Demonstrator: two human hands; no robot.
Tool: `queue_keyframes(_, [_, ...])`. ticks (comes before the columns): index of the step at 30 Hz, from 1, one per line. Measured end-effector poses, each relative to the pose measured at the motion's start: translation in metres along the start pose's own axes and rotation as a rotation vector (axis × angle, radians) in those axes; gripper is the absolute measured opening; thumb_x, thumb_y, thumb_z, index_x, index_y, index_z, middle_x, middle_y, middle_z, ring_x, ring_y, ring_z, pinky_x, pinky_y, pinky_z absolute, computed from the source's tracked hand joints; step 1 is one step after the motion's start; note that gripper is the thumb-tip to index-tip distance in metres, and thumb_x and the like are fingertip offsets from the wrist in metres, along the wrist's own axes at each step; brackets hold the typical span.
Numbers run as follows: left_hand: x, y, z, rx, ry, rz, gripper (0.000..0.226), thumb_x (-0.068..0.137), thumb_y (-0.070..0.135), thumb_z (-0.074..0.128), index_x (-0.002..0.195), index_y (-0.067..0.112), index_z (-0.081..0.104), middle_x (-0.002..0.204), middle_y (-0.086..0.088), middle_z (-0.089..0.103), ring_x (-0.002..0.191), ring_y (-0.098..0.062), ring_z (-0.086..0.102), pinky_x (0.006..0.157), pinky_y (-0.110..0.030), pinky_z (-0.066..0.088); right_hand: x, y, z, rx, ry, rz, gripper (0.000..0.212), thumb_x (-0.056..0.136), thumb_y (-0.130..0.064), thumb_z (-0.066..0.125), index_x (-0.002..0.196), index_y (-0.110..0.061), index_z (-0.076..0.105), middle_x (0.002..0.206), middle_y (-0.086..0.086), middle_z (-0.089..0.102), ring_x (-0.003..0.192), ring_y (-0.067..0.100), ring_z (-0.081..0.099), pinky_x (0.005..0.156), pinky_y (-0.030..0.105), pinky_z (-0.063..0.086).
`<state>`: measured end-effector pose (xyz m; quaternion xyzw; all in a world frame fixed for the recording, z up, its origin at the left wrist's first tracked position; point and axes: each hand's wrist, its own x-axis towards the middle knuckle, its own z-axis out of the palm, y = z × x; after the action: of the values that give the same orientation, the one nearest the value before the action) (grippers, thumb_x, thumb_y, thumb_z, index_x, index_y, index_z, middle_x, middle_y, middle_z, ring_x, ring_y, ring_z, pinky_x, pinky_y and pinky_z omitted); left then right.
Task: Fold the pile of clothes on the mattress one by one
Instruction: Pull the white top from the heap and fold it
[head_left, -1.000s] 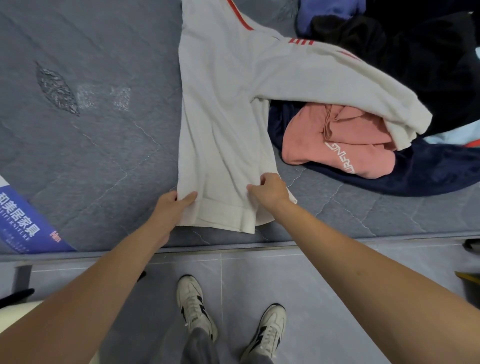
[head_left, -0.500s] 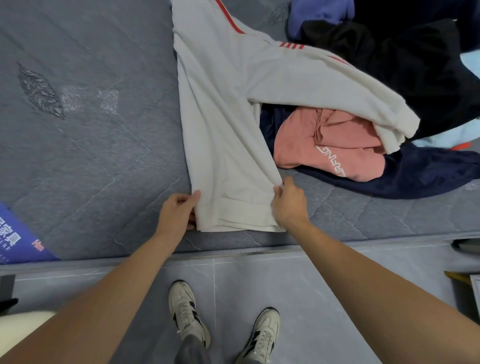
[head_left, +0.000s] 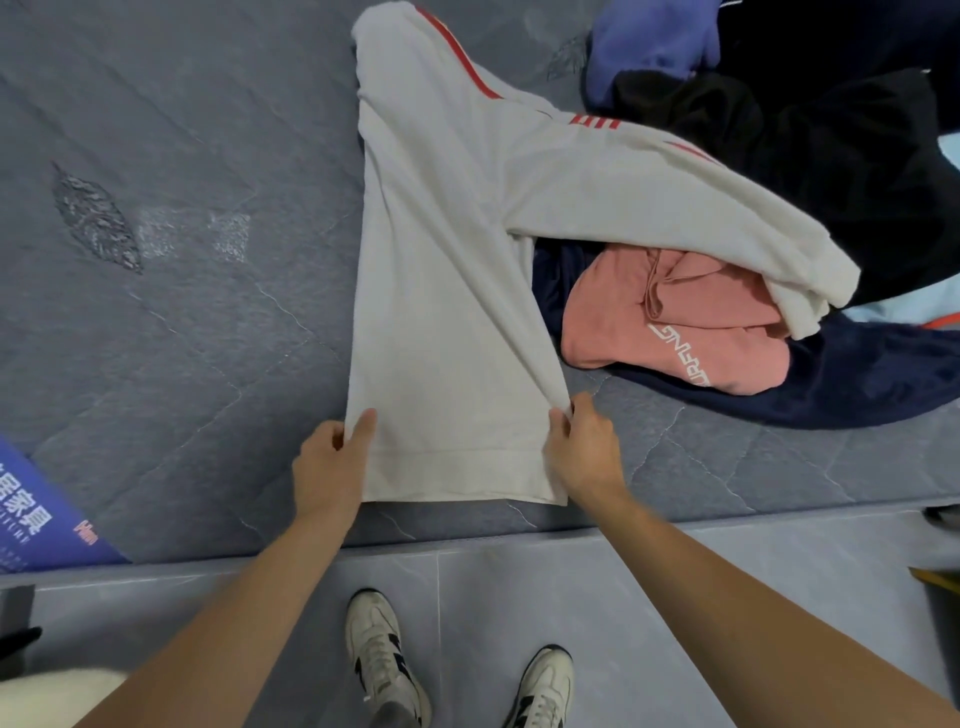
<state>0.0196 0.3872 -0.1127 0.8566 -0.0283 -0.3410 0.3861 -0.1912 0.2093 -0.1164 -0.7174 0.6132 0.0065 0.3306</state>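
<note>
— Where is the garment being folded?
— The white cotton sweatshirt with red stripes (head_left: 447, 270) is laid lengthwise on the grey quilted mattress (head_left: 171, 322), its hem near the mattress edge. One sleeve is draped to the right over the pile of unfolded clothes (head_left: 810, 171).

— How is it held?
— The left hem corner is pinched by the left hand (head_left: 330, 467), thumb on top of the cloth. The right side edge, just above the hem, is gripped by the right hand (head_left: 584, 449), the fabric bunched between curled fingers and thumb.

— What is seen around it?
— A pink garment with white lettering (head_left: 675, 332) is lying on a dark navy garment (head_left: 841, 384) under the draped sleeve. A blue printed label (head_left: 36, 525) is seen at the mattress's left edge. Two white sneakers (head_left: 384, 654) are seen on the grey tiled floor (head_left: 519, 582).
</note>
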Motion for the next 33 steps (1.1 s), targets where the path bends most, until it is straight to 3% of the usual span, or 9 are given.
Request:
queue_keyframes(3, [0.006,0.02,0.021,-0.026,-0.12,-0.013,0.044,0.09,0.061,0.07,0.105,0.02,0.066,0.098,0.01,0.069,0.089,-0.01,0.065,0.074,-0.03,0.051,0.002,-0.013,-0.002,0.041,0.001,0.066,0.029,0.104,-0.04,0.046,0.088,-0.017,0.043,0.087,0.003,0.057,0.084,0.031,0.057,0.076,0.046,0.047])
queue_keyframes(6, [0.015,0.018,0.031,-0.005,-0.147,-0.006,0.041,0.097,0.048,0.067,0.114,0.011,0.07,0.109,0.001,0.072,0.101,-0.02,0.067,0.09,-0.037,0.054,0.009,-0.029,-0.004,0.079,0.012,0.027,0.035,0.106,-0.044,0.045,0.095,-0.012,0.047,0.091,0.008,0.061,0.089,0.036,0.058,0.082,0.05,0.049])
queue_keyframes(12, [0.02,-0.012,-0.003,0.235,-0.094,0.104,0.037,0.103,0.049,0.055,0.093,0.015,0.063,0.092,0.002,0.067,0.088,-0.022,0.066,0.068,-0.033,0.051,0.008,-0.03,0.011,-0.223,0.037,-0.009,0.019,0.108,-0.029,0.048,0.101,-0.013,0.042,0.09,0.011,0.06,0.087,0.04,0.064,0.068,0.045,0.05])
queue_keyframes(15, [0.024,-0.003,-0.005,0.543,0.033,0.286,0.032,0.098,0.033,0.067,0.117,0.009,0.053,0.118,-0.01,0.057,0.106,-0.031,0.057,0.081,-0.048,0.053,0.007,-0.056,0.019,-0.377,0.225,-0.083,0.025,0.092,-0.017,0.064,0.111,-0.014,0.047,0.112,0.01,0.055,0.097,0.033,0.058,0.071,0.043,0.048])
queue_keyframes(18, [0.032,0.028,0.001,0.616,0.112,0.646,0.062,0.093,0.028,0.071,0.146,0.013,0.041,0.148,-0.013,0.042,0.132,-0.034,0.044,0.1,-0.05,0.046,0.032,-0.097,0.018,-0.365,0.33,-0.341,0.056,0.078,-0.013,0.065,0.132,-0.011,0.05,0.138,0.014,0.048,0.121,0.034,0.049,0.097,0.044,0.045])
queue_keyframes(21, [0.057,0.051,0.02,0.732,-0.104,0.852,0.072,0.104,0.043,0.048,0.165,0.024,0.015,0.173,-0.005,0.009,0.16,-0.026,0.01,0.127,-0.046,0.02,0.074,-0.131,0.017,-0.319,0.208,-0.53,0.065,0.097,-0.018,0.051,0.158,-0.005,0.033,0.166,0.017,0.028,0.153,0.032,0.027,0.123,0.043,0.028])
queue_keyframes(24, [0.088,0.041,0.028,0.953,-0.206,0.846,0.071,0.108,0.057,0.023,0.166,0.03,-0.008,0.172,-0.003,-0.021,0.16,-0.024,-0.017,0.13,-0.052,0.009,0.113,-0.133,0.023,-0.381,0.008,-0.636,0.065,0.108,-0.024,0.038,0.165,-0.006,0.013,0.174,0.011,0.005,0.161,0.025,0.004,0.128,0.044,0.016])
queue_keyframes(28, [0.109,0.025,0.025,1.029,-0.181,0.878,0.073,0.105,0.061,0.021,0.166,0.03,-0.006,0.173,-0.004,-0.017,0.16,-0.024,-0.013,0.128,-0.056,0.016,0.145,-0.098,0.015,-0.467,-0.081,-0.629,0.066,0.113,-0.041,0.025,0.167,-0.014,-0.002,0.174,-0.001,-0.013,0.16,0.018,-0.015,0.13,0.043,0.007])
queue_keyframes(33, [0.076,0.054,0.055,0.892,-0.151,0.829,0.071,0.106,0.054,0.022,0.167,0.025,0.003,0.174,-0.011,-0.008,0.161,-0.028,-0.007,0.128,-0.059,0.014,0.139,-0.107,-0.006,-0.405,-0.058,-0.613,0.071,0.108,-0.033,0.039,0.166,-0.006,0.007,0.173,0.016,-0.007,0.161,0.032,-0.008,0.129,0.045,0.005])
